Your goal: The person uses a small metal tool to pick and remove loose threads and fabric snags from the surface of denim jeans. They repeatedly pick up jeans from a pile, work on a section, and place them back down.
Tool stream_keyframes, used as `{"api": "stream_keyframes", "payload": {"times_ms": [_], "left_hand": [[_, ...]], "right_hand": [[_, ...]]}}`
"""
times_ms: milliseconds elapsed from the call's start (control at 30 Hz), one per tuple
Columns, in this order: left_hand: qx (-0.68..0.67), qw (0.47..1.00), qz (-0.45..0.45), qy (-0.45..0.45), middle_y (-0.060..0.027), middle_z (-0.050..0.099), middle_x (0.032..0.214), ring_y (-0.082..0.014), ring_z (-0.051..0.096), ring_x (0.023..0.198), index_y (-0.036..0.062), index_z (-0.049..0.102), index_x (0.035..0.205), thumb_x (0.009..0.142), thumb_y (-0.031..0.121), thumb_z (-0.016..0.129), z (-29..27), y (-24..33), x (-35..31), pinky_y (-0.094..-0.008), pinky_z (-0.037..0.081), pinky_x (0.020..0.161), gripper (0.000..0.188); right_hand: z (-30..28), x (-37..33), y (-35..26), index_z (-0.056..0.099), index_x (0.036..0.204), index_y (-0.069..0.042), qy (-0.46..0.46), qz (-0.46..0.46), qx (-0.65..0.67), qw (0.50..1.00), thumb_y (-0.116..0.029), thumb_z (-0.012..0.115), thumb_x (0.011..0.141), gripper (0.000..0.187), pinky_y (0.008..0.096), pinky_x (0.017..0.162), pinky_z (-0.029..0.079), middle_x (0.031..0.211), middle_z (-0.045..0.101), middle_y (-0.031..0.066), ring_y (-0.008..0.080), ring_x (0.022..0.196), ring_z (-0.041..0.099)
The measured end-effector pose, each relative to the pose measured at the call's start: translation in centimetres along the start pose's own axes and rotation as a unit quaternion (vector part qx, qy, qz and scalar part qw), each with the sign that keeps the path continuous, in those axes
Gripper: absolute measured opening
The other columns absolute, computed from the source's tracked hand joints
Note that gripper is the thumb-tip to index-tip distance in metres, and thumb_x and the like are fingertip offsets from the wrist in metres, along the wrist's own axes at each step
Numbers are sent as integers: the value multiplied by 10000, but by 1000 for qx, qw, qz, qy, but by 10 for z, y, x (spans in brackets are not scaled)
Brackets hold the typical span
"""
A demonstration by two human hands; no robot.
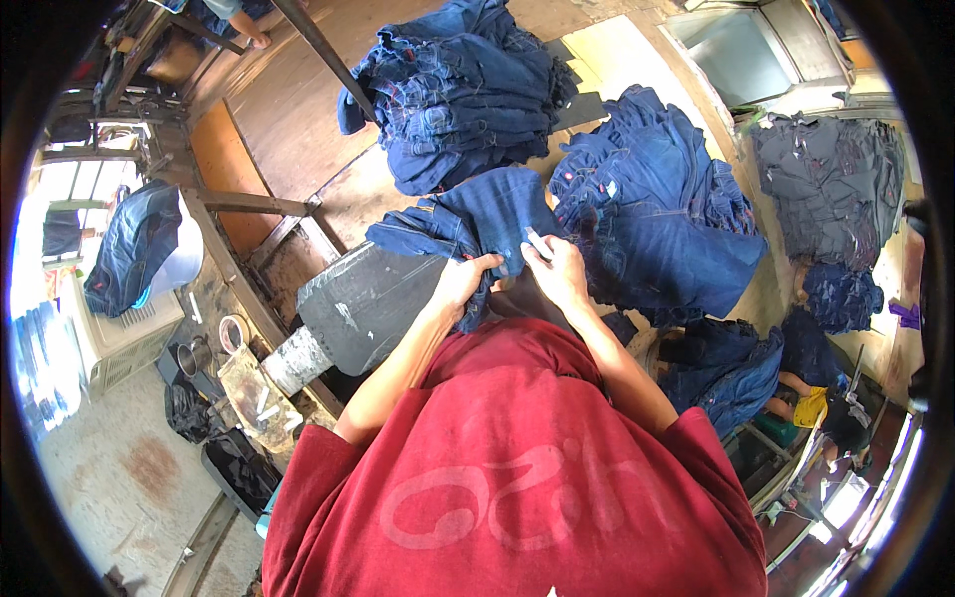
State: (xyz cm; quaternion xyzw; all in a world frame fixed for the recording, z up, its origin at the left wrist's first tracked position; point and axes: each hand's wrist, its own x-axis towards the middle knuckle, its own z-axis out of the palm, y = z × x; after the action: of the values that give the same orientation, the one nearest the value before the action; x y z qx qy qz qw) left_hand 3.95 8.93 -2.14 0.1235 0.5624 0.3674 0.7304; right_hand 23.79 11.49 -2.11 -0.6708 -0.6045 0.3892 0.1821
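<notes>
A pair of blue jeans (509, 204) lies bunched in front of me, partly over a dark padded board (373, 303). My left hand (464, 283) is closed on its near edge, with the thumb on top of the cloth. My right hand (557, 276) pinches a small white stick-like piece (536, 242) against the denim; its exact kind is hard to make out. A pile of blue jeans (652, 204) sits just beyond my right hand. Farther off rises a taller stack of folded jeans (463, 85).
A wooden plate (257, 393) with white pieces lies to the left, near a tape roll (233, 333). Jeans (134, 249) lie over a light plastic box (124, 333). Dark garments (831, 184) are stacked at the right. A metal bar (323, 55) slants across the far left. Other people appear at the edges.
</notes>
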Motion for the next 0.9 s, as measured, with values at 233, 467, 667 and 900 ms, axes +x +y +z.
{"api": "stream_keyframes", "payload": {"times_ms": [233, 467, 667, 900], "left_hand": [[-45, 997, -47, -47, -108, 795, 974, -229, 753, 764, -2, 763, 1089, 914, 129, 723, -27, -8, -3, -375, 622, 702, 222], [8, 999, -20, -38, -110, 799, 998, -250, 761, 813, -9, 746, 1176, 922, 167, 773, -9, -1, 6, -372, 624, 793, 310], [-33, 998, -45, 13, -127, 792, 1003, -255, 762, 810, -29, 726, 1210, 899, 157, 782, -22, -8, 1, -378, 620, 780, 367], [110, 993, -35, 12, -139, 752, 1284, -258, 738, 1079, -22, 582, 1473, 883, 320, 902, -99, 2, -72, -392, 590, 980, 754]], "right_hand": [[-3, 2, 7, 765, 934, 7, -7, 16, 16, 1000, -341, 800, 972, 352, 399, 631, 483, 720, 694, 149, 199, 634, 619], [4, -4, -1, 765, 939, 6, 19, 8, 13, 1000, -340, 793, 973, 349, 404, 633, 487, 719, 698, 146, 208, 631, 628], [4, 0, 4, 769, 948, 8, 12, 14, 12, 1000, -335, 791, 970, 344, 408, 635, 494, 724, 706, 157, 207, 635, 644], [-2, 23, 34, 741, 949, 12, 43, 62, 52, 996, -362, 783, 975, 377, 466, 693, 518, 777, 725, 208, 349, 739, 736]]}}
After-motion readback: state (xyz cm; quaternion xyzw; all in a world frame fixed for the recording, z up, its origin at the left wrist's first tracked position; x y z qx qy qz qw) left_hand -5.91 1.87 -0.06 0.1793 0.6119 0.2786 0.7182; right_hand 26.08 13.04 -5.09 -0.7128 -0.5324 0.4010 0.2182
